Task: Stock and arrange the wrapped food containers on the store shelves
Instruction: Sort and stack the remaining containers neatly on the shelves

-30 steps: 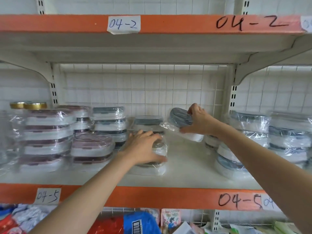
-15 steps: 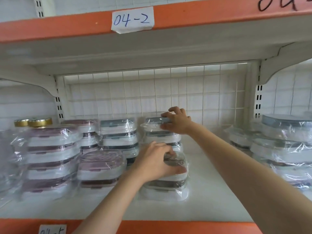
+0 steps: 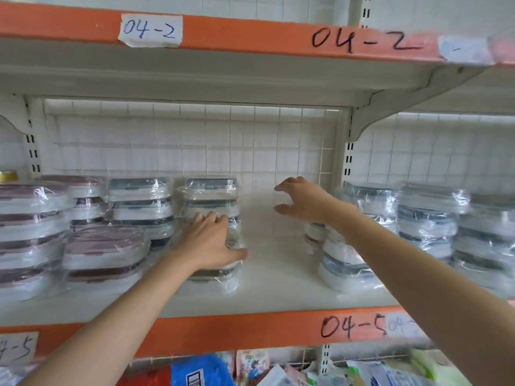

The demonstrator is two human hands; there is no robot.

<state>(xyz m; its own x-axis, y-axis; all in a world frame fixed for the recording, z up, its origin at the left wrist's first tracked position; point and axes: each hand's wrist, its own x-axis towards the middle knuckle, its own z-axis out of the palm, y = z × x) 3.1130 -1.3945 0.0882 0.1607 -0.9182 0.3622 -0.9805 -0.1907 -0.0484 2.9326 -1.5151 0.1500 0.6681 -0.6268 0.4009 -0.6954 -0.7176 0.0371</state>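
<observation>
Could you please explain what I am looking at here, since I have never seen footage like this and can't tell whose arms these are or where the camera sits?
There is no machine here: the camera is worn on a person's head and looks forward and down, so the two bare arms reaching in are that person's own. They face a white store shelf with an orange front edge marked 04-5. On it stand stacks of plastic-wrapped food containers: pink-lidded ones at the left, grey-blue ones at the right. The left hand rests flat on top of a short front stack near the middle, with a taller stack just behind it. The right hand is in the air over the bare gap, fingers and thumb curved apart, holding nothing. Below hangs other packaged stock.
</observation>
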